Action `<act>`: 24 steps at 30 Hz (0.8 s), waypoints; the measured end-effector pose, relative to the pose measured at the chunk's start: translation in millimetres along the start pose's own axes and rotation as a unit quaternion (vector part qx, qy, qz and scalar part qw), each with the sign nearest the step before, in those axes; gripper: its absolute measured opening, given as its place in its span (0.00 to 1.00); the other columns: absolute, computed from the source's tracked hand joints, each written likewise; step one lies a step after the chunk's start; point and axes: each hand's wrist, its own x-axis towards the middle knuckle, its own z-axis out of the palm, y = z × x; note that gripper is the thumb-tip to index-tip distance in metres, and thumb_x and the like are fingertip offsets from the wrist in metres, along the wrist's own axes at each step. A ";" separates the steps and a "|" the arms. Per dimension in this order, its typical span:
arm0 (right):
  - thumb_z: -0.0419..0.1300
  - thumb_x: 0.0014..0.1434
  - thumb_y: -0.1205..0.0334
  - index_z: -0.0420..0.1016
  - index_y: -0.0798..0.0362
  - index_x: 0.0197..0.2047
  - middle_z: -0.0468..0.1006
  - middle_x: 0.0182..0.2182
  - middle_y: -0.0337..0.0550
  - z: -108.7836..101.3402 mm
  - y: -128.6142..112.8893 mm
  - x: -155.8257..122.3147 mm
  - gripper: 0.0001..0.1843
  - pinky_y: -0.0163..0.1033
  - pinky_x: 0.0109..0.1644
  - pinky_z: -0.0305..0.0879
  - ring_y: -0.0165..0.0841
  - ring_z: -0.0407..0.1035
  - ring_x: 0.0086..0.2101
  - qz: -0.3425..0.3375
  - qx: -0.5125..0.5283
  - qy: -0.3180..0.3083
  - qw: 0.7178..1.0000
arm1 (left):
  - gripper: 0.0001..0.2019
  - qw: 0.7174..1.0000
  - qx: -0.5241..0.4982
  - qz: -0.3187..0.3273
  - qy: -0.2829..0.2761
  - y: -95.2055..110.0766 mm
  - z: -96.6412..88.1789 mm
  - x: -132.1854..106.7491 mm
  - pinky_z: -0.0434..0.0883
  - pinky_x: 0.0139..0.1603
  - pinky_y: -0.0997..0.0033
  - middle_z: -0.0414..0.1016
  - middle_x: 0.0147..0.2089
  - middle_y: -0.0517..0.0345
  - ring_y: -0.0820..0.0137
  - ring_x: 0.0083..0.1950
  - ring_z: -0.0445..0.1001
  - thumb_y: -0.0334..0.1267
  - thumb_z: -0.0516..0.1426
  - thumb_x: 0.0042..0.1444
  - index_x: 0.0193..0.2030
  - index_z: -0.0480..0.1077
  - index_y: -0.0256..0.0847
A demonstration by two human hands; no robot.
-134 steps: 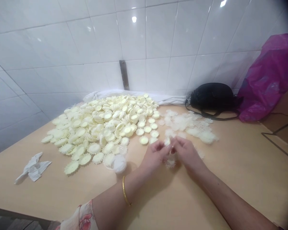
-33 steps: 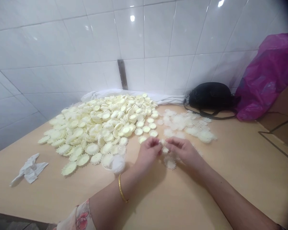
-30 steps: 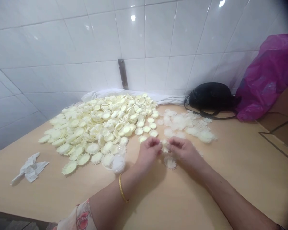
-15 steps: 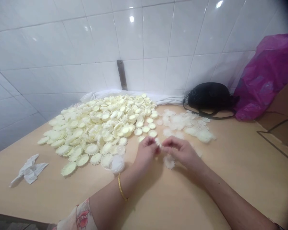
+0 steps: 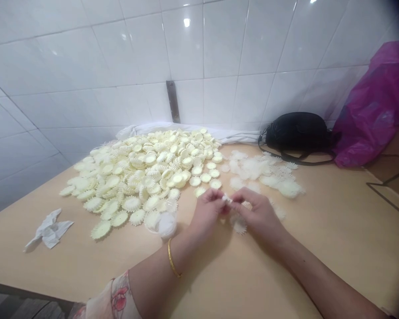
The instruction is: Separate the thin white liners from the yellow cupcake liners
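My left hand [image 5: 204,216] pinches a small white frilled piece [image 5: 226,199] between thumb and fingers. My right hand [image 5: 259,213] meets it from the other side, its thumb and fingertips closed on the same piece; the exact shape is partly hidden by the fingers. Just below the right fingers lies a translucent scalloped disc [image 5: 240,224] on the table. Left of my hands spreads a large heap of pale yellow fluted discs [image 5: 142,170]. By my left wrist is a white rounded thing [image 5: 167,225] beside a clear round dish.
Translucent scalloped discs [image 5: 249,168] lie in a loose pile beyond my right hand. A black bag [image 5: 297,130] and a magenta plastic bag [image 5: 369,110] stand by the tiled wall. Crumpled white tissue [image 5: 49,229] lies at the left of the wooden table [image 5: 219,283].
The view has shifted slightly, so everything appears a little further right. Both hands stay together at the small piece, which has turned somewhat between the fingers.
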 end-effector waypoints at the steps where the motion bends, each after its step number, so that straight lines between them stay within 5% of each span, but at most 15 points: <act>1: 0.58 0.52 0.60 0.71 0.52 0.25 0.72 0.24 0.40 0.0 0.7 0.0 0.07 0.35 0.29 0.59 0.32 0.65 0.28 0.003 0.004 0.007 1.000 | 0.08 1.000 0.006 0.004 -0.003 -0.5 -0.1 0.0 0.61 0.24 0.76 0.66 0.21 0.61 0.77 0.22 0.64 0.24 0.55 0.39 0.24 0.61 0.38; 10: 0.62 0.48 0.57 0.64 0.53 0.19 0.63 0.17 0.33 -6.2 4.9 7.1 0.14 0.33 0.26 0.53 0.26 0.56 0.21 0.036 0.062 0.040 0.997 | 0.06 0.998 0.050 0.038 0.010 -1.8 -2.8 1.8 0.62 0.24 0.76 0.67 0.19 0.61 0.76 0.21 0.66 0.27 0.57 0.41 0.22 0.62 0.37; 24: 0.61 0.47 0.56 0.63 0.53 0.20 0.62 0.17 0.33 -5.8 9.4 18.0 0.13 0.33 0.27 0.56 0.26 0.57 0.22 0.054 0.150 0.181 0.970 | 0.06 0.997 0.045 0.065 0.025 -2.4 6.9 0.5 0.62 0.26 0.74 0.69 0.20 0.60 0.75 0.20 0.66 0.30 0.57 0.40 0.23 0.60 0.38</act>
